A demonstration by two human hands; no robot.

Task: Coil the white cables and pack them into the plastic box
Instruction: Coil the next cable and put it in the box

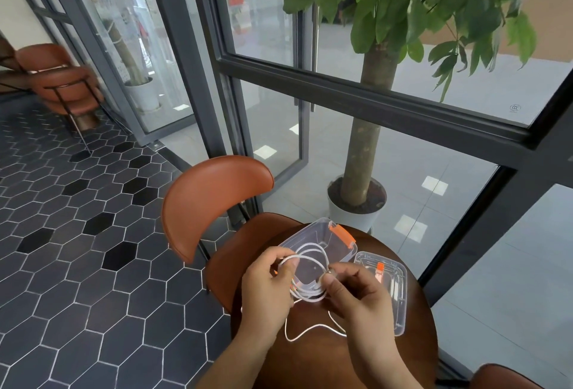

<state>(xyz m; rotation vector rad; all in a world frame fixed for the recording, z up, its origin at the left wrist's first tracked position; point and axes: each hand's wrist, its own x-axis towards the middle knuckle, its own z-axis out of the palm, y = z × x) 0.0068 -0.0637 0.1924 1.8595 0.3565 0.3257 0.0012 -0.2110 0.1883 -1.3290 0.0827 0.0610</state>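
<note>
My left hand (269,283) grips the left side of a loose coil of white cable (313,256) held above the round brown table (325,357). On the coil's right side, my right hand (356,292) pinches the cable near its metal plug end. A free length of the cable (305,331) trails in a loop on the table below both hands. Just behind the coil stands the clear plastic box (322,238) with an orange clasp, open on top. Its clear lid (389,283) lies to the right of the box, partly hidden by my right hand.
A brown leather chair (210,202) stands against the table's far left edge. A potted tree in a white pot (356,202) stands behind the table by the glass wall. Another brown chair (62,84) is far left on the dark hexagon-tiled floor (77,264).
</note>
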